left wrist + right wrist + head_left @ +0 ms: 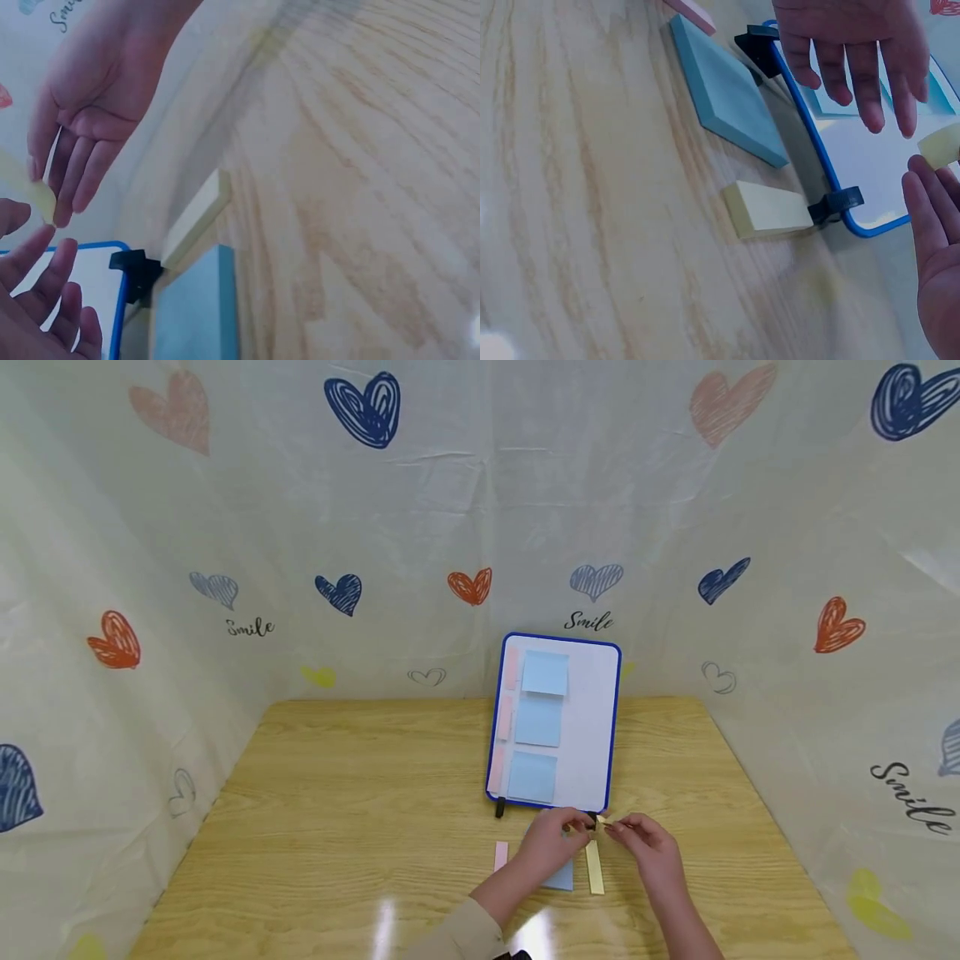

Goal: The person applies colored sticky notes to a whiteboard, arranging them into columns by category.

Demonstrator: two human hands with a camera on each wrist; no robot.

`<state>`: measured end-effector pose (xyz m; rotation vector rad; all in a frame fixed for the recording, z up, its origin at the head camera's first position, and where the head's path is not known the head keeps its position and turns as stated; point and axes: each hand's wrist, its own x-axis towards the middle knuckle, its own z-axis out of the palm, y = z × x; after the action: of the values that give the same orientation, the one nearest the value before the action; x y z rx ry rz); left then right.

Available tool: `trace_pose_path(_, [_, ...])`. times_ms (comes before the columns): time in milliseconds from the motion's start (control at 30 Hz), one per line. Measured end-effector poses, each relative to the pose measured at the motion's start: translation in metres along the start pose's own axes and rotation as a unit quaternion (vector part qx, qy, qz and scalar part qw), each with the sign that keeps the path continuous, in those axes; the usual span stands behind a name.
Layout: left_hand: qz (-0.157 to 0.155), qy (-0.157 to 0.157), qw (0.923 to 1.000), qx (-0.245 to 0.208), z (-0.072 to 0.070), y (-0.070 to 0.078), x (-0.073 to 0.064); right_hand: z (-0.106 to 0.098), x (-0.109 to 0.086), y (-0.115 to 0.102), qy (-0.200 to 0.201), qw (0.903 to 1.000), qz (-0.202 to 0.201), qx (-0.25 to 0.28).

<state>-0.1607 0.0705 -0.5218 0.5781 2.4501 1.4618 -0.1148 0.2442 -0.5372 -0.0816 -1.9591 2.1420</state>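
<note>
A small yellow sticky strip point(941, 145) is pinched between the thumb and fingers of my right hand point(654, 852), just below the whiteboard's lower right corner. My left hand point(553, 842) is close beside it, fingers loosely extended; in the right wrist view its fingertips point(905, 124) appear slightly apart from the strip. Beneath the hands lie a yellow strip pad point(595, 868) and a blue sticky pad point(558, 877), which my left hand partly covers in the head view. Left of them is a pink strip pad point(501, 855).
The blue-framed whiteboard point(588, 727) leans upright on black feet point(500, 807). It carries a column of blue notes point(537, 721) and, to their left, pink strips point(505, 718). A wooden table point(360, 810) lies under everything, with a heart-printed curtain point(420, 510) behind and at the sides.
</note>
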Motion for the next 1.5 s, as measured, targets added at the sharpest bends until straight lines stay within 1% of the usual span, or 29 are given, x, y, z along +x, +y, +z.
trace_pose_path(100, [-0.036, -0.002, 0.9975, -0.061, -0.009, 0.009, 0.005, 0.003, 0.007, -0.005, -0.026, 0.9992, -0.029, 0.008])
trace_pose_path(167, [-0.051, -0.001, 0.9952, -0.084, -0.014, 0.013, 0.009, 0.005, 0.011, -0.009, -0.044, 0.9979, -0.046, 0.01])
trace_pose_path(333, [-0.056, -0.009, 0.9928, -0.106, -0.023, 0.022, 0.018, 0.009, 0.02, -0.019, -0.071, 0.9958, -0.058, -0.003])
trace_pose_path(533, [-0.057, -0.014, 0.9917, -0.114, -0.03, 0.032, 0.027, 0.012, 0.032, -0.033, -0.09, 0.9926, -0.077, -0.028])
trace_pose_path(667, [-0.051, -0.009, 0.993, -0.106, -0.037, 0.037, 0.035, 0.012, 0.042, -0.041, -0.086, 0.9923, -0.081, -0.035])
trace_pose_path(767, [-0.041, -0.003, 0.9949, -0.092, -0.043, 0.04, 0.043, 0.014, 0.053, -0.048, -0.072, 0.9927, -0.073, -0.063])
trace_pose_path(833, [-0.033, -0.002, 0.996, -0.083, -0.046, 0.042, 0.049, 0.016, 0.061, -0.053, -0.06, 0.9922, -0.059, -0.091])
trace_pose_path(900, [-0.025, 0.0, 0.9972, -0.07, -0.048, 0.044, 0.054, 0.017, 0.069, -0.056, -0.049, 0.9912, -0.037, -0.118])
trace_pose_path(967, [-0.017, 0.003, 0.9984, -0.055, -0.05, 0.045, 0.06, 0.019, 0.076, -0.059, -0.042, 0.9902, -0.013, -0.133])
trace_pose_path(1067, [-0.011, 0.007, 0.9992, -0.039, -0.055, 0.046, 0.069, 0.021, 0.085, -0.064, -0.041, 0.9895, 0.011, -0.138])
trace_pose_path(1167, [-0.003, 0.013, 0.9994, -0.033, -0.06, 0.047, 0.077, 0.022, 0.095, -0.068, -0.045, 0.9908, 0.017, -0.126])
trace_pose_path(1233, [0.006, 0.023, 0.9992, -0.031, -0.064, 0.047, 0.082, 0.023, 0.102, -0.069, -0.045, 0.9922, 0.018, -0.115])
trace_pose_path(1367, [0.037, 0.059, 0.9976, -0.007, -0.071, 0.047, 0.093, 0.024, 0.116, -0.072, -0.036, 0.9932, 0.023, -0.108])
trace_pose_path(1500, [0.081, 0.09, 0.9919, 0.039, -0.081, 0.051, 0.105, 0.023, 0.132, -0.075, -0.032, 0.9916, 0.025, -0.123])
